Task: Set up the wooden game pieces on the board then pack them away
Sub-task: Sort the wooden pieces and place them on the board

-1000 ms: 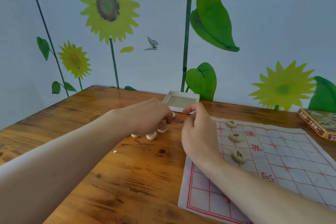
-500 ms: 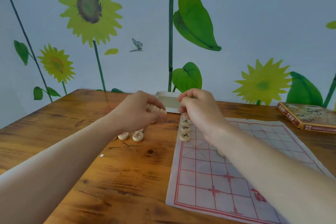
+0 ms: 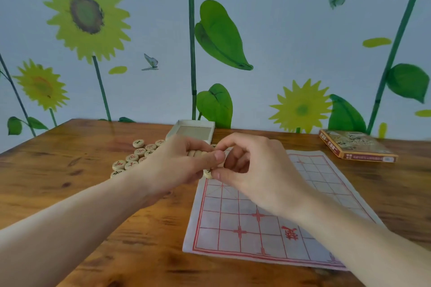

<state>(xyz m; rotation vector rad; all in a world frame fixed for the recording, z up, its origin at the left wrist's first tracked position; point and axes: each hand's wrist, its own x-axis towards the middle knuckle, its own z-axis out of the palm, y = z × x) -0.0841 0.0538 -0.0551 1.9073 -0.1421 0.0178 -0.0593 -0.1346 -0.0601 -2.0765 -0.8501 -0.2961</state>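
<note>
a: what colour are the game pieces [image 3: 139,143]?
b: pale wood discs, marked with black or red characters.
a: and the board [image 3: 235,223]?
b: a whitish sheet with a red grid, red crosses and a red character.
a: the table [image 3: 58,182]?
b: warm brown wood with dark knots.
a: the wall [image 3: 279,30]?
b: pale blue, patterned with yellow-green sunflowers, green leaves and butterflies.

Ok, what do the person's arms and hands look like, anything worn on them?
Both forearms are bare as far as the frame shows, with no sleeves in view. The left hand and right hand wear no gloves, and no rings, watch or bracelets are visible.
</note>
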